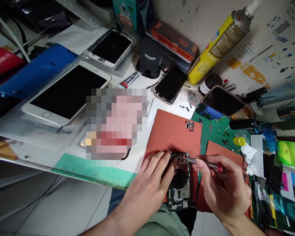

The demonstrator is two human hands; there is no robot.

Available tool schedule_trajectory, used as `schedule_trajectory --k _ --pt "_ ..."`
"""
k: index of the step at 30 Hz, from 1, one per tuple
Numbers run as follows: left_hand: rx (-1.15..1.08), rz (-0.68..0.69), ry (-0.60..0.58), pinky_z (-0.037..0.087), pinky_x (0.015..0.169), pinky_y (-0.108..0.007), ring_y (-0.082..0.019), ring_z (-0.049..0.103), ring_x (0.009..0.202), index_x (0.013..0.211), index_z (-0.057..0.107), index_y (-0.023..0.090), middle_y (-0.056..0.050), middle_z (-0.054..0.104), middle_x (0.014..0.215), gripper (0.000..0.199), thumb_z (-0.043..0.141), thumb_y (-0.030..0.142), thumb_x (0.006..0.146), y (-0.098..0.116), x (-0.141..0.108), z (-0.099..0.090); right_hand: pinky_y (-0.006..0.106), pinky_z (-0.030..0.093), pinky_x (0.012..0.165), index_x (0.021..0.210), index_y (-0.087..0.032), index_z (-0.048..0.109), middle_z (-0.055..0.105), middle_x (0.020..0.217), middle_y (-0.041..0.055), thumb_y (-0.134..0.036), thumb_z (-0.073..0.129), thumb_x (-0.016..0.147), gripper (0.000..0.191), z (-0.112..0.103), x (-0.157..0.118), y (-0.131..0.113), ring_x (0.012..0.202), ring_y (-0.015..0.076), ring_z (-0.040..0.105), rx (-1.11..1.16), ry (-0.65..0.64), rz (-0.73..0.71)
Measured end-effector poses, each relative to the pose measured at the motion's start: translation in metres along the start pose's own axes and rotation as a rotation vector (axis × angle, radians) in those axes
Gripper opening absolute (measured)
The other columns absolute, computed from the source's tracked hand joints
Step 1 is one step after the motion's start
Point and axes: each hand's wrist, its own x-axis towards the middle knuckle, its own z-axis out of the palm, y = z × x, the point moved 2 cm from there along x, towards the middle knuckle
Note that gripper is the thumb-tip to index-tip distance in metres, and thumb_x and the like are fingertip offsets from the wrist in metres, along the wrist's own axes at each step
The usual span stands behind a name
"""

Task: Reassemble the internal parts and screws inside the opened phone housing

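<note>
While our left hand [157,172] clamps the phone housing [183,196] by its upper left edge, that slim shell lies between our hands, already opened, matte black disc [181,179] bare; what remains, we cannot tell. Rightward, our right hand [226,186] pinches a knurled metal screwdriver [191,160] toward its top.

Beyond the phone frame [179,195], the red mat [172,132] offers bare room, broken by a small metal part [189,126]. The left hand [157,177] and right hand [225,186] hem the frame's sides; farther back, a propped phone [223,101] and spray can [217,44] obstruct, any gap between them unclear.
</note>
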Motion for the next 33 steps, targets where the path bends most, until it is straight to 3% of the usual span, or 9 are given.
schedule_trajectory --k 7,25,33 --pt "-0.009 -0.014 0.014 0.042 0.108 -0.051 -0.037 0.052 0.135 0.14 0.065 0.01 -0.019 0.063 0.147 0.05 0.056 0.006 0.091 0.0 0.0 0.001 0.013 0.054 0.053 0.109 -0.019 0.069 0.078 0.082 -0.0037 -0.03 0.082 0.096 0.02 0.005 0.015 -0.002 0.055 0.0058 0.071 -0.076 -0.004 -0.014" --pt "-0.008 -0.016 0.038 0.045 0.104 -0.052 -0.038 0.053 0.133 0.137 0.066 0.01 -0.019 0.065 0.146 0.049 0.053 0.005 0.09 -0.001 -0.001 0.003 0.01 0.054 0.057 0.112 -0.017 0.067 0.076 0.082 -0.0048 -0.024 0.081 0.096 0.023 0.008 0.017 -0.002 0.058 0.0039 0.072 -0.043 -0.031 -0.008" --pt "-0.021 -0.009 0.035 0.044 0.105 -0.052 -0.038 0.054 0.133 0.137 0.067 0.008 -0.02 0.065 0.145 0.047 0.053 0.006 0.092 0.0 0.0 0.002 0.011 0.052 0.052 0.109 -0.019 0.067 0.077 0.08 -0.0053 -0.028 0.079 0.098 0.018 0.009 0.017 -0.002 0.054 0.0045 0.07 -0.1 -0.026 -0.03"
